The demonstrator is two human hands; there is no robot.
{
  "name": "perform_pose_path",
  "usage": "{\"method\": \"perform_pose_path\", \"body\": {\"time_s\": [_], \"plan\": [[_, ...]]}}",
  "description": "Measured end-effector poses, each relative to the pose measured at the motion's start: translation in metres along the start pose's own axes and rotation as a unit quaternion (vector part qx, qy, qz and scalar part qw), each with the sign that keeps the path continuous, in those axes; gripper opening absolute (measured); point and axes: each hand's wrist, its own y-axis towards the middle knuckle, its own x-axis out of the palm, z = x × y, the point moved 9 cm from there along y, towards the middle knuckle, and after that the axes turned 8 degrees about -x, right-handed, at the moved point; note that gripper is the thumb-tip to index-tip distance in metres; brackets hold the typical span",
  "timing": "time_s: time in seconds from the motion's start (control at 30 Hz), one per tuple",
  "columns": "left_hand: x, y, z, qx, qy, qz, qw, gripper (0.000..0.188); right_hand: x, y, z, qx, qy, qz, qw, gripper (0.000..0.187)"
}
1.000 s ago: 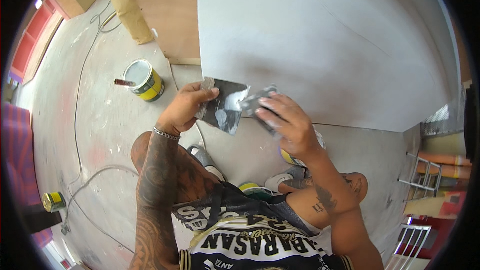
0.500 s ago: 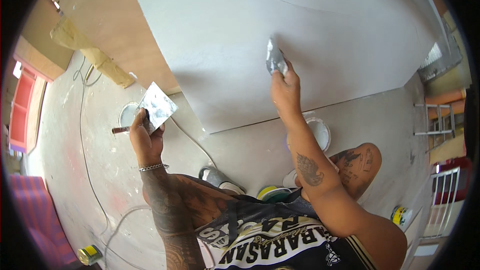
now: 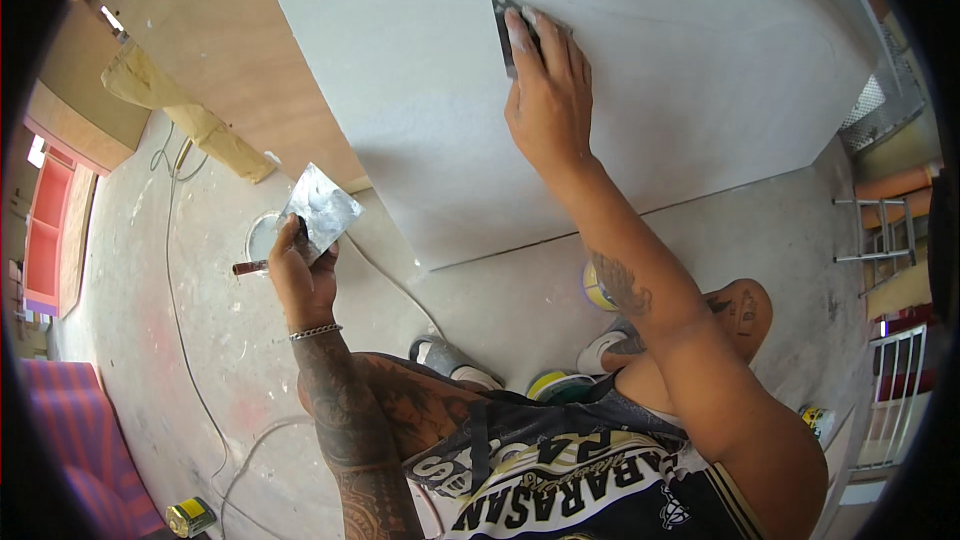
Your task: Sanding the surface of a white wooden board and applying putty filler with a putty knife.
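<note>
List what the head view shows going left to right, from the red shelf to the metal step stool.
Red shelf → tan masking paper → left hand holding a flat metal plate → right hand pressing a putty knife on the grey board → metal step stool.

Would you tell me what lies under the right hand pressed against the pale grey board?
Under the right hand a flat metal putty blade lies against the pale grey board. Only its upper corner shows; fingers cover the rest, so any filler beneath stays hidden.
</note>
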Motion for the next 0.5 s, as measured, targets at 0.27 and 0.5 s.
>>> {"method": "perform_pose_path", "body": {"time_s": [0.27, 0.5], "plan": [[0.011, 0.007, -0.013, -0.023, -0.012, 0.007, 1.0, 0.018, 0.04, 0.003, -0.003, -0.006, -0.041, -0.032, 0.999, 0.048], [0.014, 0.01, -0.015, -0.023, -0.008, -0.02, 0.999, 0.018, 0.017, 0.008, -0.004, -0.007, -0.015, -0.047, 0.999, 0.047]]}}
